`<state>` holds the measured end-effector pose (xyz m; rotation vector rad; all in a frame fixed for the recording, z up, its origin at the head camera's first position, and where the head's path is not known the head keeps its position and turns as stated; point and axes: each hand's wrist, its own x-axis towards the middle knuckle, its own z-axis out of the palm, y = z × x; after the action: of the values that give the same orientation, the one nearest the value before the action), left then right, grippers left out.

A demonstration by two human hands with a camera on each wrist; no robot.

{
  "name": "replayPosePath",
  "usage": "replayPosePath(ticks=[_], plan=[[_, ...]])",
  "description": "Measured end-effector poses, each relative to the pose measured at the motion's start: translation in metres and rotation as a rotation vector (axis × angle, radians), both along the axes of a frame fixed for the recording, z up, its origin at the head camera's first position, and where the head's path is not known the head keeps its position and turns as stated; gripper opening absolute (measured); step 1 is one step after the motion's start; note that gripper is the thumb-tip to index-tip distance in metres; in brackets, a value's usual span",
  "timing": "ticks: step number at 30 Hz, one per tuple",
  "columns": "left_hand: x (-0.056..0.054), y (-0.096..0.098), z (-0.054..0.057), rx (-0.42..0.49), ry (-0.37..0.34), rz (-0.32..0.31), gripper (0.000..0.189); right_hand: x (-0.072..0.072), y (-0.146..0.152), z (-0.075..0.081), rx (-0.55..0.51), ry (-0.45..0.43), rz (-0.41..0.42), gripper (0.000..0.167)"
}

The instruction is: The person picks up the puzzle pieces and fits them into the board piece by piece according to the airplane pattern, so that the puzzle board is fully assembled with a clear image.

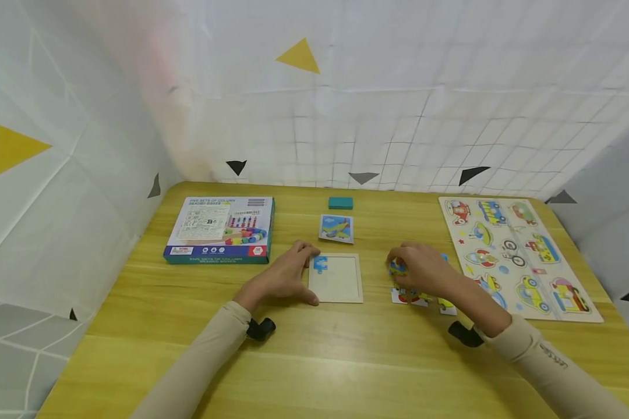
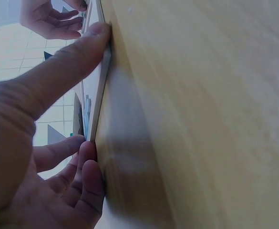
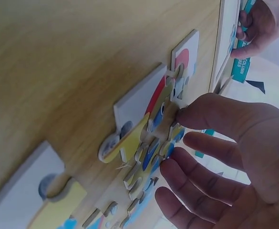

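Observation:
A square wooden puzzle tray (image 1: 338,282) lies mid-table, one blue-and-white jigsaw piece (image 1: 320,263) in its upper left corner. My left hand (image 1: 285,274) holds the tray's left side, thumb at the near corner and fingers at the far one; the left wrist view shows the thumb (image 2: 77,57) on its edge. To the right, my right hand (image 1: 421,267) pinches a blue-and-yellow puzzle piece (image 1: 397,267) between thumb and fingers. Beneath and around that hand lie several loose jigsaw pieces (image 3: 141,102), partly hidden in the head view. Behind the tray sits an airplane picture card (image 1: 336,228).
A bead toy box (image 1: 220,230) stands at the left beyond my left hand. At the right lies a wooden vehicle puzzle board (image 1: 519,262), close to the loose pieces. A small teal block (image 1: 340,203) rests at the back, before a white hanging sheet (image 1: 367,116).

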<state>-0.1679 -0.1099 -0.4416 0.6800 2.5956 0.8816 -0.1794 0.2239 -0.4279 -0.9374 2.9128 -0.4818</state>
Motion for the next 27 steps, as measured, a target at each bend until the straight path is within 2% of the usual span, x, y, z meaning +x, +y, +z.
replayPosePath(ticks=[9,27], plan=[[-0.0007,-0.001,-0.0004,-0.004,0.001,0.002,0.102,-0.0036,-0.0033,-0.0013,-0.038,-0.022,0.026,0.024],[-0.0007,-0.0004,-0.0003,0.01,-0.015,-0.004,0.102,-0.0004,-0.01,0.0017,-0.086,0.021,0.064,0.031]])
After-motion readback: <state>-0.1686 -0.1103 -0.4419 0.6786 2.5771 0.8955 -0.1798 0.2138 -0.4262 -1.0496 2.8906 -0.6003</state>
